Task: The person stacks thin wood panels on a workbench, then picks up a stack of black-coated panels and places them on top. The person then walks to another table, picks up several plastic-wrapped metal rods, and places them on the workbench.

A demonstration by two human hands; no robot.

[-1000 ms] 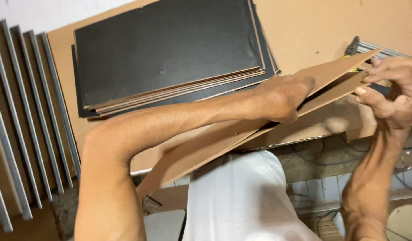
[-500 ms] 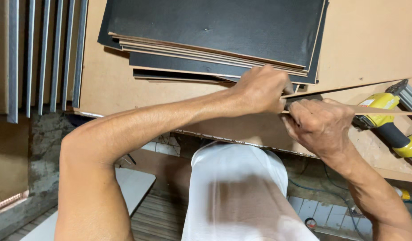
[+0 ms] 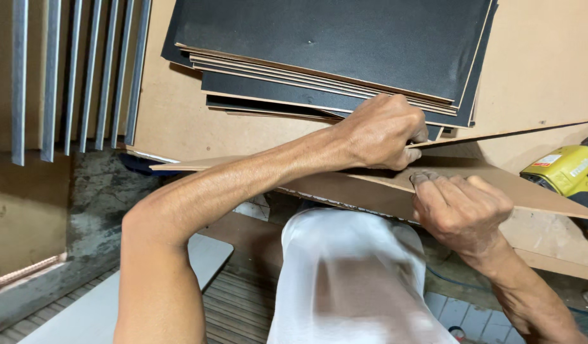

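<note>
While the thin brown board (image 3: 497, 185) is lying tilted across the workbench (image 3: 548, 70) just below the stack of black-faced panels (image 3: 332, 51), the left hand (image 3: 383, 130) is pinching its upper edge shut-fingered and the right hand (image 3: 462, 210) is curling over its near edge, apparently steadying it.

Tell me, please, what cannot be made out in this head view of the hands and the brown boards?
- Left hand: its fingertips curl out of sight over the thin brown board.
- Yellow power tool: cut off by the right edge, its kind unclear.
- Stack of black-faced boards: its top is cut off by the upper edge; the count is unreadable.
- Right hand: its palm is hidden.
</note>
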